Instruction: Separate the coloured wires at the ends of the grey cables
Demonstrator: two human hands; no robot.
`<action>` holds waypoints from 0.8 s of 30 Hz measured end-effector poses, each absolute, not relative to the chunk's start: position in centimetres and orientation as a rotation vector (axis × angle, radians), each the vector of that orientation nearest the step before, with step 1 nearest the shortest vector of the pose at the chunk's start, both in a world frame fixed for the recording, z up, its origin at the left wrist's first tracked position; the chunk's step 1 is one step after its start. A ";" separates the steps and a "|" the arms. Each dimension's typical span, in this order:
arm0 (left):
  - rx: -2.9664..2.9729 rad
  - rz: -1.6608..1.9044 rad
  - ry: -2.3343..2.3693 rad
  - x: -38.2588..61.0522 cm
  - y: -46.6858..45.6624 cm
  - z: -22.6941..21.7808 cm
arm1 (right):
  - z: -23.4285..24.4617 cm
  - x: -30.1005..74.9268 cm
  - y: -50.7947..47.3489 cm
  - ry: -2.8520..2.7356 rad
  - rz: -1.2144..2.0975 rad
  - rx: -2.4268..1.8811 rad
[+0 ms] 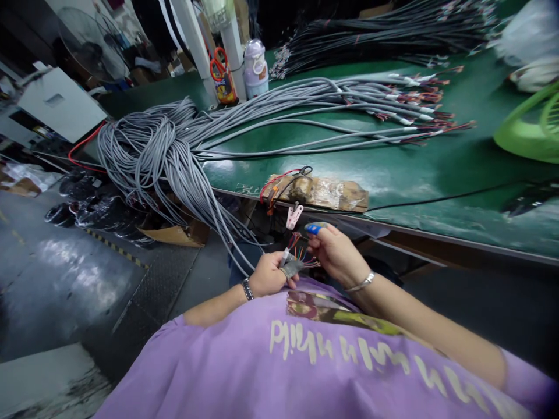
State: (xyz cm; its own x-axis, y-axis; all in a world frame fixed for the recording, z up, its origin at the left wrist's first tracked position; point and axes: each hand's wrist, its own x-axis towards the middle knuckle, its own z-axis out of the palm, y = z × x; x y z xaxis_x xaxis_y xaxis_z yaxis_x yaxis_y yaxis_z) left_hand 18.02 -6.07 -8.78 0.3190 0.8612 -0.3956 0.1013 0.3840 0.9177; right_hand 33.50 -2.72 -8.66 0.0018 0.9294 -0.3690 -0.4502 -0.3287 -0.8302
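My left hand (269,273) is closed around the stripped end of a grey cable (227,235), with a grey taped thumb pressing it. Thin coloured wires (299,251) fan out from that end. My right hand (335,253) pinches those wires, its index finger wrapped in blue tape. Both hands are held just below the front edge of the green workbench (393,169), in front of my purple shirt. The cable runs up left to a big grey cable bundle (166,145) hanging over the bench edge.
A taped cardboard patch (327,193) with red and black leads and a pink clip (293,215) sits at the bench edge. Black cable bundles (393,29) lie at the back, a green fan (533,125) at right, a bottle (255,68) and scissors (219,63) behind.
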 end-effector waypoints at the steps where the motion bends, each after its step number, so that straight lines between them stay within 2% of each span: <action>1: 1.076 0.667 1.152 17.9 -6.1 -8.6 | -8.6 33.8 -2.5 -0.590 1.582 -1.130; 6: 1.094 0.773 1.152 17.0 -5.6 -8.0 | -9.4 34.5 -2.4 -0.618 1.720 -1.115; 14: 0.903 0.729 0.963 16.3 -3.8 -7.2 | -8.8 34.6 -0.1 -0.638 1.915 -1.084; 24: 0.821 0.727 0.924 17.6 -1.9 -6.7 | -7.6 32.9 1.5 -0.750 1.905 -0.933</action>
State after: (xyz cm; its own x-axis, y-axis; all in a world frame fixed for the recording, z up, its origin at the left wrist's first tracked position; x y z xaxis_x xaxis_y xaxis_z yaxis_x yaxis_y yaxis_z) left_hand 17.62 -1.94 -6.74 0.4196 0.8210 -0.3872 -0.1837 0.4945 0.8495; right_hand 32.91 1.51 -7.55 -0.3483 0.8837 -0.3127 -0.4333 -0.4476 -0.7822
